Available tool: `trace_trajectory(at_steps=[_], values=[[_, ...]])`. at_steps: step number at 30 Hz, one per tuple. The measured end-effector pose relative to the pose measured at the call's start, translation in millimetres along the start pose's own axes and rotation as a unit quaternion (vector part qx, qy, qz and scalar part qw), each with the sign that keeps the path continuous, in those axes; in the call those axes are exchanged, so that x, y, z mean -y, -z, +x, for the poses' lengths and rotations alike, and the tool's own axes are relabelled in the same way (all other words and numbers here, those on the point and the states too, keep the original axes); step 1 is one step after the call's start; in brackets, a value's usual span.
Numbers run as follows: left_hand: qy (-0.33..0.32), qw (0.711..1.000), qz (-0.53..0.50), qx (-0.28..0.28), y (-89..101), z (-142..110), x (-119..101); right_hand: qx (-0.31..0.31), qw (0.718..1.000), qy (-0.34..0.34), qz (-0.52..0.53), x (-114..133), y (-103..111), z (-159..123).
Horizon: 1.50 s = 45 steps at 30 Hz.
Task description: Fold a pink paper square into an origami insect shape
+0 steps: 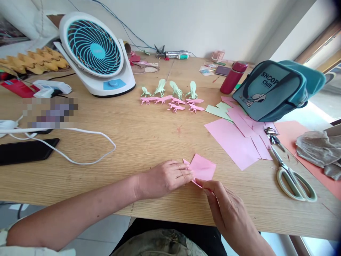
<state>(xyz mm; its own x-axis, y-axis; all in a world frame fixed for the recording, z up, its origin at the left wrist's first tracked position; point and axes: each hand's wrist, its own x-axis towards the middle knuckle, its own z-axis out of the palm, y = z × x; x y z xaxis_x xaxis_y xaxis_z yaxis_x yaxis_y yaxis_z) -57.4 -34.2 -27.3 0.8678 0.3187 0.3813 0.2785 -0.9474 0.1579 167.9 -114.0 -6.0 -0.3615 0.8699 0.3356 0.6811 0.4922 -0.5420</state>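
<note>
A small piece of pink paper (pixel 204 167), partly folded, lies near the table's front edge. My left hand (pixel 169 176) rests flat over its left part, fingers stretched out and pressing it down. At the paper's near edge, my right hand (pixel 226 202) pinches a folded strip between thumb and forefinger. The fingers of my left hand hide part of the fold. Farther back stand several folded light green paper figures (pixel 161 87), with several pink folded paper figures (pixel 176 106) in front of them.
To the right lie pink paper sheets (pixel 229 140), green paper pieces (pixel 217 111) and scissors (pixel 293 177). A teal bag (pixel 271 89) stands behind them beside a red bottle (pixel 233 78). At the left are a fan (pixel 106 67), a white cable (pixel 112 142) and a black phone-like slab (pixel 23 152).
</note>
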Motion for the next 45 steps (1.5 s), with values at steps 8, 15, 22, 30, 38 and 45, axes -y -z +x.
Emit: trace_trajectory(at_steps=[8, 15, 22, 30, 38, 45], values=[[0.04, 0.994, 0.079, -0.06, -12.0, 10, -9, -0.003, 1.0, -0.008, 0.008, -8, -5, -7], [0.05, 0.994, 0.073, -0.068, -11.7, 13, -11, -0.01, 0.995, 0.081, -0.05, -16, -9, -2], [0.067, 0.995, 0.056, -0.049, -11.3, 15, -10, -0.007, 0.998, 0.031, -0.048, -15, -6, 4], [0.146, 0.987, -0.06, -0.033, -8.5, 15, -6, 0.014, 0.985, -0.158, 0.063, -28, 0, 13], [0.206, 0.962, -0.173, -0.037, -3.4, 21, -2, -0.001, 0.965, -0.246, 0.088, -40, -5, 19], [0.197, 0.967, -0.156, -0.037, -3.1, 22, -1, -0.012, 0.973, -0.228, -0.02, -39, -7, 18]])
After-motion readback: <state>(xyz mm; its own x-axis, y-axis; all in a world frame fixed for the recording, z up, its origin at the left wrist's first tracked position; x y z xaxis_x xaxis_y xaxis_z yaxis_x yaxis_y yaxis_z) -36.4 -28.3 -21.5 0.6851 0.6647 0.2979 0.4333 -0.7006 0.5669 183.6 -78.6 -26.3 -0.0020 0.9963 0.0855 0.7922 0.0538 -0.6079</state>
